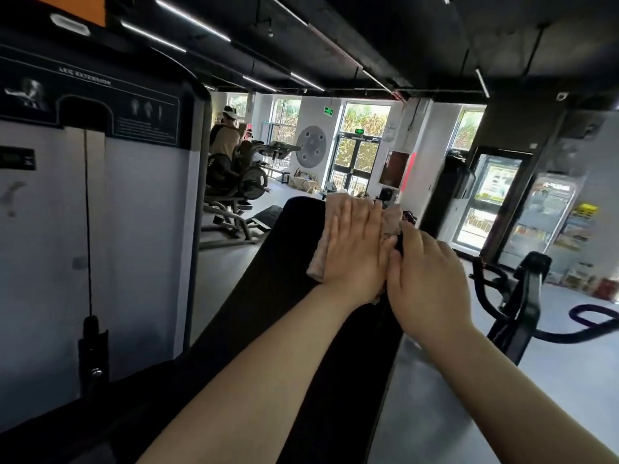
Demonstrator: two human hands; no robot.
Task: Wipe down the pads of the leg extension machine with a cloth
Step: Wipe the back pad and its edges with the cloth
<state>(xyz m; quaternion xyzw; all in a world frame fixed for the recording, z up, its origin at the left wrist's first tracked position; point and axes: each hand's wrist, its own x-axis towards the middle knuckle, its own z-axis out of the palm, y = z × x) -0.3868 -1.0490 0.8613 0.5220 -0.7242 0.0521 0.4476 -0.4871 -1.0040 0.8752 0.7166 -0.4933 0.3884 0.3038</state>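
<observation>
A long black back pad (288, 262) of the leg extension machine runs from the bottom of the view up to the middle. A pinkish-beige cloth (321, 249) lies over its upper part. My left hand (355, 249) presses flat on the cloth with straight fingers. My right hand (425, 276) sits beside it at the pad's right edge, its fingers curled over that edge and touching the cloth's right end (392, 219). Whether it grips the pad or the cloth is unclear.
The machine's white weight-stack cover (134, 229) with its cable (87, 212) stands at the left. A person stands by a plate-loaded machine (241, 182) at the back. A black exercise bike (522, 296) is on the right, a drinks fridge (542, 216) behind it.
</observation>
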